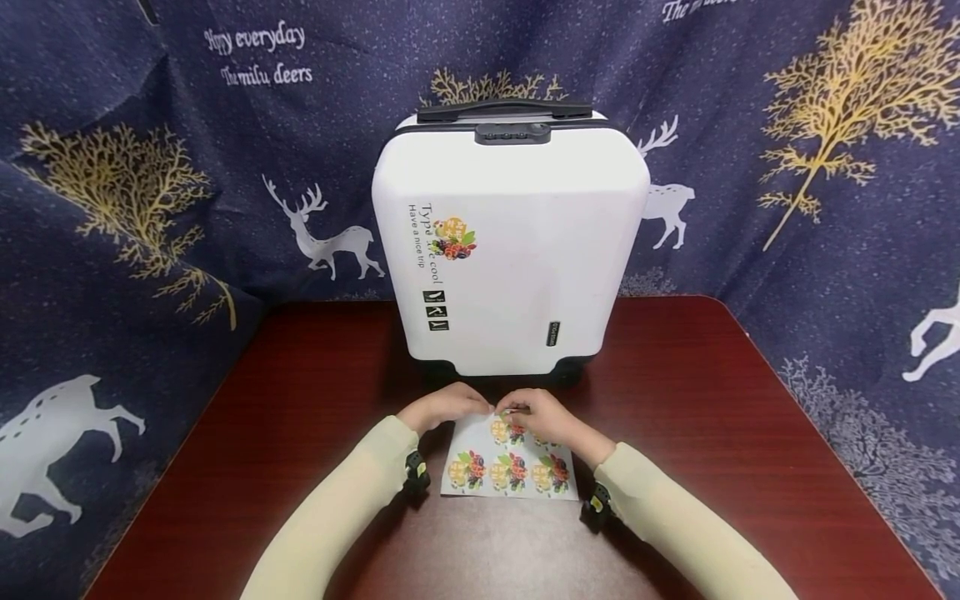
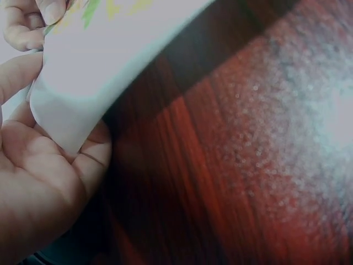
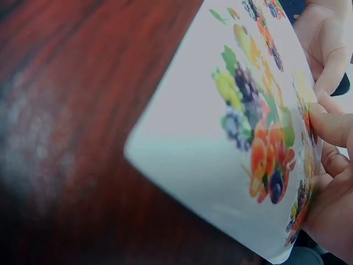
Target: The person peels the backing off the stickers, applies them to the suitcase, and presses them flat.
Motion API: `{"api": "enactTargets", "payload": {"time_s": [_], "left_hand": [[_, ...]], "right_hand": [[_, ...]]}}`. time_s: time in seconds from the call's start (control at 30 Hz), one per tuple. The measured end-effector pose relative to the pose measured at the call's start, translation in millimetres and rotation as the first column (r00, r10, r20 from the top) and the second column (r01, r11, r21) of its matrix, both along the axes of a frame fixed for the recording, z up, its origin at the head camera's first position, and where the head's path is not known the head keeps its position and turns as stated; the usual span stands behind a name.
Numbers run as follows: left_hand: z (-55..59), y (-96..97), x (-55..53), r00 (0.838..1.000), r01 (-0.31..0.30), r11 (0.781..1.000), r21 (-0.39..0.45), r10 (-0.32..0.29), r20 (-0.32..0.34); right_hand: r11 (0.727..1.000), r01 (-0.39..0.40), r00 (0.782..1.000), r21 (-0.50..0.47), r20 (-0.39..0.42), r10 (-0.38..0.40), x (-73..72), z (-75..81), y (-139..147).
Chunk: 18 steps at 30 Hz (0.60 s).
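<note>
A white sticker sheet (image 1: 480, 493) printed with round fruit stickers is held up at its far edge, tilted over the table. My left hand (image 1: 452, 404) grips its far left corner; in the left wrist view the fingers curl under the sheet and the thumb lies along its edge. With thumb and fingers my right hand (image 1: 547, 417) pinches the far edge next to the left fingertips, covering part of the upper row. Behind both hands stands a white suitcase (image 1: 517, 275). On its upper left front is a matching fruit sticker (image 1: 452, 239), overlapping printed lettering.
The suitcase stands upright on a dark red wooden table (image 1: 675, 433), its black handle (image 1: 504, 111) on top. A navy cloth (image 1: 315, 150) with deer and golden trees hangs behind and at both sides. Light glares off the near tabletop.
</note>
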State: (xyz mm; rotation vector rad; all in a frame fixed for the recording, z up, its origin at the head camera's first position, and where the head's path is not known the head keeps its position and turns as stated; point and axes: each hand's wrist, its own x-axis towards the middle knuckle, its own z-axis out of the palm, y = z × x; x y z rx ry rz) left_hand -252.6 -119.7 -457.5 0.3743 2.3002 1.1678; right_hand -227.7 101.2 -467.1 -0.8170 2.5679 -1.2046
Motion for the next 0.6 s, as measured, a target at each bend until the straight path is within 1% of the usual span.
{"api": "enactTargets", "payload": {"time_s": [0.17, 0.3, 0.4, 0.6], "left_hand": [[0.3, -0.6, 0.7, 1.0, -0.018, 1.0, 0.007, 0.018, -0.014], [1.0, -0.9, 1.2, 1.0, -0.023, 1.0, 0.009, 0.023, -0.007], [0.4, -1.2, 0.9, 1.0, -0.025, 1.0, 0.017, 0.025, -0.002], [-2.1, -1.6, -0.2, 0.999, -0.038, 0.998, 0.04, 0.037, 0.022]], "right_hand": [[1.0, 0.027, 0.999, 0.004, 0.017, -0.027, 0.5, 0.3, -1.6], [0.999, 0.033, 0.999, 0.0, -0.002, -0.033, 0.2, 1.0, -2.5], [1.0, 0.028, 0.999, 0.002, -0.032, -0.028, -0.1, 0.7, -3.1], [0.999, 0.038, 0.999, -0.002, -0.006, -0.038, 0.5, -0.8, -4.2]]}}
